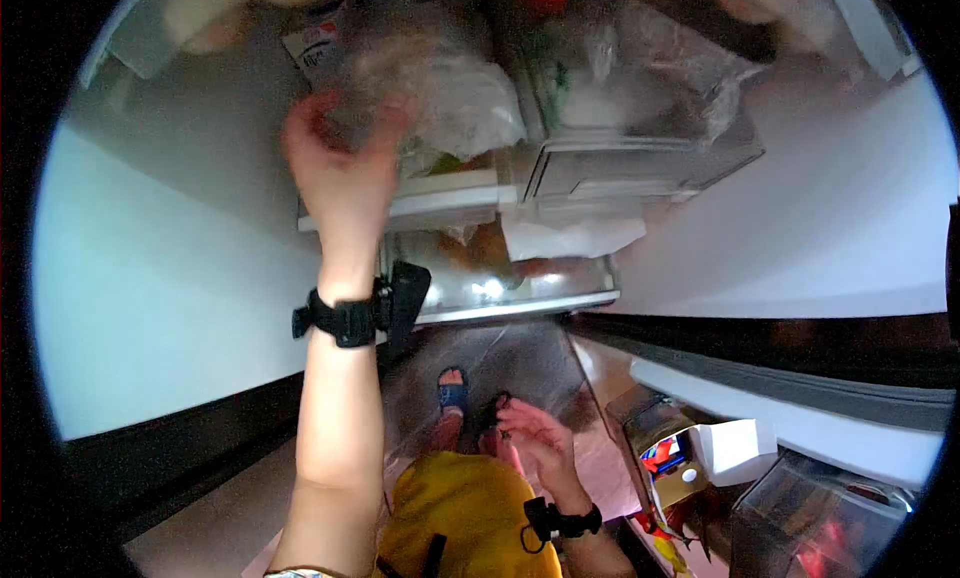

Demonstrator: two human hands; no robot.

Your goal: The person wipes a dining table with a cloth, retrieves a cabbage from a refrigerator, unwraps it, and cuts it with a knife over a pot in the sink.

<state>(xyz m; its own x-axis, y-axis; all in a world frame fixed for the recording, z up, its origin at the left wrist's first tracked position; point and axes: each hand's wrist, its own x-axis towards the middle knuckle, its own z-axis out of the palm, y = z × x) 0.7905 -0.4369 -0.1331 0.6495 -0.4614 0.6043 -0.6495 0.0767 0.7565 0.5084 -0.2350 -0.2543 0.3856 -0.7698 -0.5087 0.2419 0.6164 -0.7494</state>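
Note:
My left hand (pixel 345 163) reaches up into an open refrigerator, with its fingers and thumb curved apart and nothing held between them. Motion blurs its fingertips. Beyond and beside it lie a crumpled clear plastic bag (pixel 470 108) and a pack with dark print (pixel 315 53); whether the fingers touch either one I cannot tell. Low in front of my body, my right hand (pixel 540 443) hangs with loosely bent fingers apart, holding nothing. Black straps with small devices sit on both wrists.
A clear drawer (pixel 640 168) stands right of the bag. Below is a lower glass-fronted compartment (pixel 500 278) with wrapped food. The open door's shelves at lower right hold a white carton (pixel 735 448) and a clear bin (pixel 820 518). My feet are on the floor (pixel 540 358).

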